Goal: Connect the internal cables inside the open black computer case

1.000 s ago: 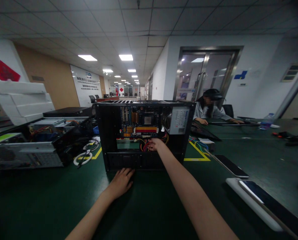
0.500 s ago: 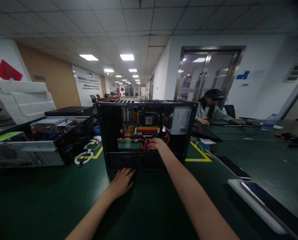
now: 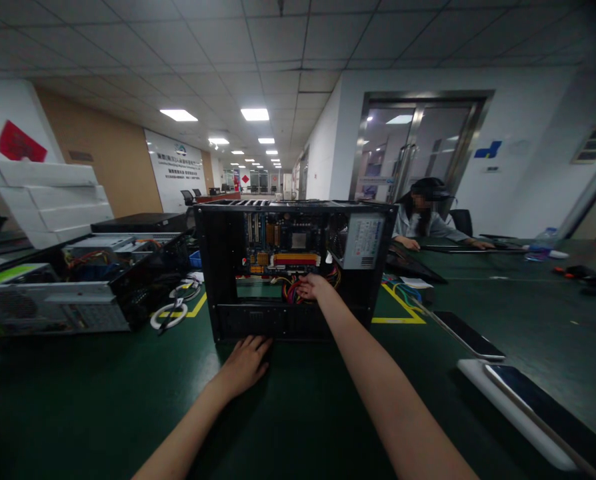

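A black computer case (image 3: 208, 273) stands upright on the table with its open side towards me. Inside it are a motherboard (image 3: 258, 233), with orange and red slots, and a silver power supply (image 3: 365, 241) at the upper right. My right hand (image 3: 310, 287) reaches into the lower part of the case, its fingers closed on a bundle of coloured cables (image 3: 290, 291); the fingertips are partly lost among the wires. My left hand (image 3: 247, 360) lies flat on the table, fingers spread and touching the case's bottom front edge.
Another opened computer case (image 3: 113, 300) lies at the left, beside coiled white cables (image 3: 169, 316). To the right are colourful cables (image 3: 403, 293), a dark phone-like slab (image 3: 468, 335) and a white-edged block (image 3: 518, 413). A person (image 3: 431, 217) in a cap sits across the table (image 3: 298, 413).
Both hands stay in nearly the same places, the right one on the cables and the left one by the case's edge. The view has shifted very slightly.
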Demonstrator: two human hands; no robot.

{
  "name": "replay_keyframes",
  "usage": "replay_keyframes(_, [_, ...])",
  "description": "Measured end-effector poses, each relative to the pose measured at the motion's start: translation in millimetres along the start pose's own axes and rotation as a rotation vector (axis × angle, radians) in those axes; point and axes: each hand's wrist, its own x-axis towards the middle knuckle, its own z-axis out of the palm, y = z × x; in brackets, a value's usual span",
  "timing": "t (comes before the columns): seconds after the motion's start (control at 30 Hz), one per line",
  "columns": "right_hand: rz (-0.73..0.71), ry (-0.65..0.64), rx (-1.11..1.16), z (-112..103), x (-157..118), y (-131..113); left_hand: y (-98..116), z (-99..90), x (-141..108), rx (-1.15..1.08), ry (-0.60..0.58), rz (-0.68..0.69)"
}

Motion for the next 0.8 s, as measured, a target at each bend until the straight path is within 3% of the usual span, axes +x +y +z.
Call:
replay_keyframes(0.3, [-0.010,-0.064,-0.039,-0.5,-3.8,0.0,-0.1,0.0,0.8,-0.004,-0.009,-0.005])
replay_keyframes(0.47, [-0.059,-0.076,-0.187,1.2,-7.0,2.4,-0.4,-0.3,1.2,-0.006,-0.016,-0.006])
replay_keyframes(0.67, [-0.193,0.078,-0.263,2.3,-5.2,7.0,-0.3,-0.2,1.4,-0.008,-0.005,-0.004])
replay_keyframes(0.8, [-0.443,0.345,-0.281,-4.0,-7.5,2.5,0.1,-1.1,0.7,-0.010,-0.012,-0.021])
